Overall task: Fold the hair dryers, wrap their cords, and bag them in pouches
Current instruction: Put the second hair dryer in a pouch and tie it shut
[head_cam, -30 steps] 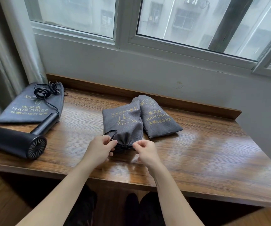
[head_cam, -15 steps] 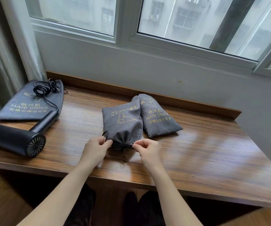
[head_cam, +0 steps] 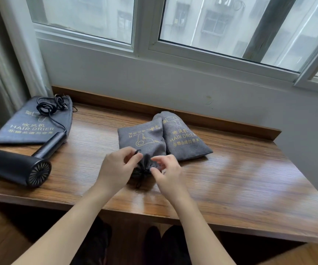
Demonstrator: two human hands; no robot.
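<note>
Two filled grey pouches lie side by side mid-table. The near pouch (head_cam: 142,139) has its mouth gathered tight toward me. My left hand (head_cam: 116,169) pinches the black drawstring loop at the left of that mouth. My right hand (head_cam: 166,172) has curled fingers at the right of the mouth, on the gathered cloth. The second filled pouch (head_cam: 184,139) lies just right of it. At the far left a black hair dryer (head_cam: 18,169) lies unfolded, its cord (head_cam: 48,108) coiled on top of a flat empty pouch (head_cam: 26,129).
The wooden table (head_cam: 231,178) has a raised back lip against the white wall under a window. A curtain (head_cam: 3,64) hangs at the far left. The table's front edge runs just under my forearms.
Both hands have moved inward to the pouch's mouth, which is now bunched tighter. The left hand has lifted the drawstring loop a little.
</note>
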